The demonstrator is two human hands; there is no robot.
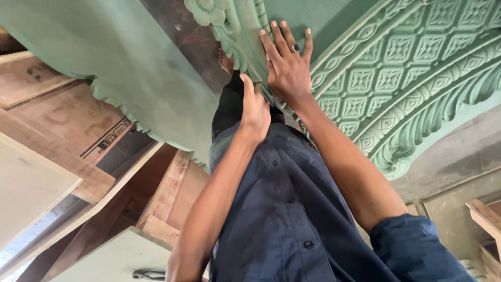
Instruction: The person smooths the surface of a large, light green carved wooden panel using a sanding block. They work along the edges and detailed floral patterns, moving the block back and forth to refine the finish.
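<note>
A large green carved panel (417, 68), arch-shaped with square flower patterns and leaf mouldings, leans in front of me. My right hand (287, 65), wearing a dark ring, lies flat with fingers spread on the panel's inner carved edge. My left hand (254, 109) grips that same edge just below, thumb up, fingers wrapped behind it. My dark blue shirt (282, 209) fills the lower middle, and my bare foot (226, 61) shows on the floor below the panel.
A second green board (120, 62) with a scalloped edge stands at the left. Plain wooden boards and planks (62, 115) are stacked at the left and lower left. A wooden piece (485, 216) sits at the right edge. Dark floor (182, 36) shows between the panels.
</note>
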